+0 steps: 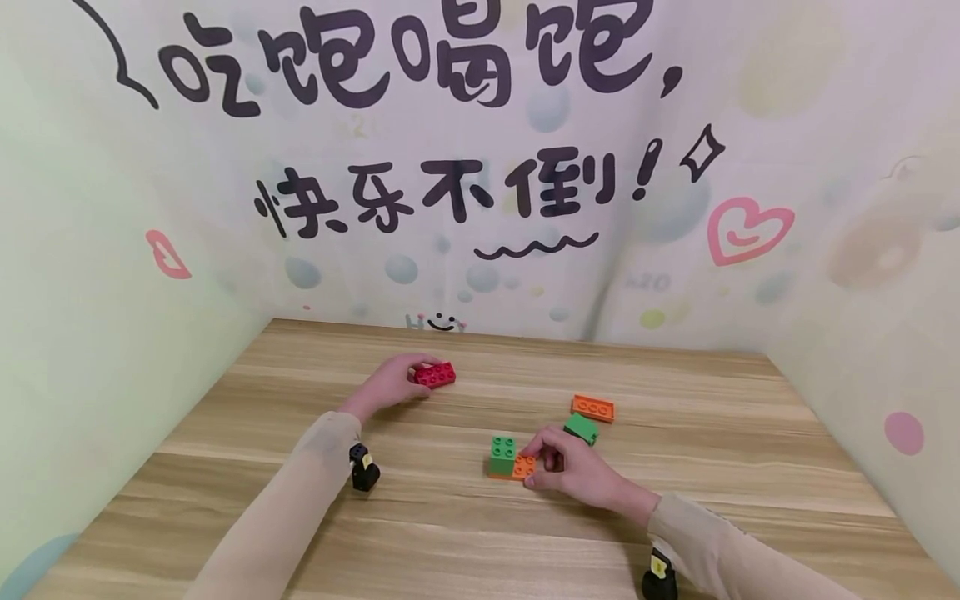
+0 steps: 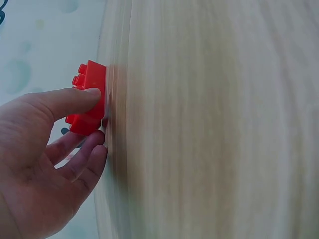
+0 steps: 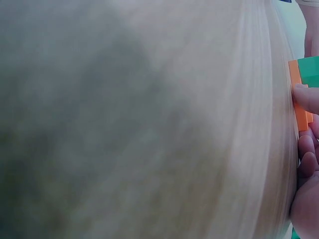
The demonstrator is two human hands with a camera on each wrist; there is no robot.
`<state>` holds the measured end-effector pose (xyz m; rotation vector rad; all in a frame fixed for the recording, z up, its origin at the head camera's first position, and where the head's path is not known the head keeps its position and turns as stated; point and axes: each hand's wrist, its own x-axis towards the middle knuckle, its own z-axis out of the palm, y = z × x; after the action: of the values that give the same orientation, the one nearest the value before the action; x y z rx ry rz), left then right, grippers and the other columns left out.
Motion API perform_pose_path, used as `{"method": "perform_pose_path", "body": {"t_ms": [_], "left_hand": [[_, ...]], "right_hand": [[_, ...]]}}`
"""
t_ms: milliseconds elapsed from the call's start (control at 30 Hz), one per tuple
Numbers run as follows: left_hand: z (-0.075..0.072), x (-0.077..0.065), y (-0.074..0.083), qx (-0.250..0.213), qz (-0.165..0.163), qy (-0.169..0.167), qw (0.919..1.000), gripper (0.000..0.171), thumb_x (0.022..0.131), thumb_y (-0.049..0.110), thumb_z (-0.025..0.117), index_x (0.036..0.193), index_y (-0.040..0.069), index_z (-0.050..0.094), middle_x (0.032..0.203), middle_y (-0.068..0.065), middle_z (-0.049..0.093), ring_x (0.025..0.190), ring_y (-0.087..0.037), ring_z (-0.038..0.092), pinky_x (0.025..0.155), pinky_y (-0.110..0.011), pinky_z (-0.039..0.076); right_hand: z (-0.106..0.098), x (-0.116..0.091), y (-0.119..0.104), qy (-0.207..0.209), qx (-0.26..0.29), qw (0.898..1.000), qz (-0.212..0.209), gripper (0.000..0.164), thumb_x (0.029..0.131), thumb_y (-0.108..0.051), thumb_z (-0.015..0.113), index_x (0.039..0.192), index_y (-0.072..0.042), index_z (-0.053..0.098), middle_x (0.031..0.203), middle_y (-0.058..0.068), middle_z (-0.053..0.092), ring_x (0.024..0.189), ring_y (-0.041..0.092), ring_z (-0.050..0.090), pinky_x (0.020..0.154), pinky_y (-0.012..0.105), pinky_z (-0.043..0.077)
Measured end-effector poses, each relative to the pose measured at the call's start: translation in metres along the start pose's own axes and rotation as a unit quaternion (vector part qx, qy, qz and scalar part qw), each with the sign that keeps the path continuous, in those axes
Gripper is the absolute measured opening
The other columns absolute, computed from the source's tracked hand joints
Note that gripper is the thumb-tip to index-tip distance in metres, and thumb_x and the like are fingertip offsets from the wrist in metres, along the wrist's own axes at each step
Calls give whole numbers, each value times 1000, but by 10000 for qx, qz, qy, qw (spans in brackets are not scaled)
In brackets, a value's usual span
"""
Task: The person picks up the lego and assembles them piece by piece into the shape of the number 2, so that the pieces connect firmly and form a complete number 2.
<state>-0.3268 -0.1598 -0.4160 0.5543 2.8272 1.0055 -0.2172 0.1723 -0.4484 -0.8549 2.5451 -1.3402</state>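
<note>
At the far left of the table in the head view, my left hand [image 1: 392,383] pinches a red studded toy brick [image 1: 437,376] between thumb and fingers. The left wrist view has my thumb across the side of this red brick [image 2: 94,74], low over the wood. Right of centre, my right hand [image 1: 581,477] grips the right end of a flat orange brick [image 1: 524,468]. A green brick [image 1: 502,457] sits upright on that plate's left half. In the right wrist view my thumb presses the orange brick's edge [image 3: 294,74]; part of the hand is cut off.
Just behind my right hand lies another green brick [image 1: 581,429], partly hidden by it. Beyond that, a second flat orange brick [image 1: 593,408] rests with its hollow underside up. The wooden table [image 1: 450,542] meets a printed cloth backdrop [image 1: 450,283] at the rear.
</note>
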Motion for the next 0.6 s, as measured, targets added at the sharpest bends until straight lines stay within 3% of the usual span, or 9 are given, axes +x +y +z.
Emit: {"method": "perform_pose_path", "body": {"t_ms": [233, 467, 600], "left_hand": [[-1, -1, 0, 118, -1, -30, 9999, 49, 88, 9, 72, 135, 15, 60, 127, -17, 63, 109, -28, 61, 97, -47, 50], [-2, -3, -2, 190, 51, -99, 9998, 47, 88, 10, 73, 133, 14, 61, 122, -15, 65, 107, -26, 62, 96, -45, 51], [-3, -5, -1, 271, 94, -106, 9995, 46, 87, 9, 74, 131, 13, 63, 117, -15, 67, 103, -25, 62, 94, -43, 52]], "right_hand": [[1, 0, -4, 73, -163, 9998, 4, 26, 83, -14, 79, 105, -11, 64, 96, 11, 60, 75, 24, 50, 64, 18, 41], [-2, -6, -32, 101, -74, 9998, -125, 24, 83, -7, 77, 102, -3, 63, 94, 17, 59, 74, 28, 49, 62, 18, 40], [1, -4, -21, 106, -128, 9998, -121, 24, 84, -9, 77, 103, -5, 63, 95, 14, 59, 74, 26, 49, 62, 18, 40]]}}
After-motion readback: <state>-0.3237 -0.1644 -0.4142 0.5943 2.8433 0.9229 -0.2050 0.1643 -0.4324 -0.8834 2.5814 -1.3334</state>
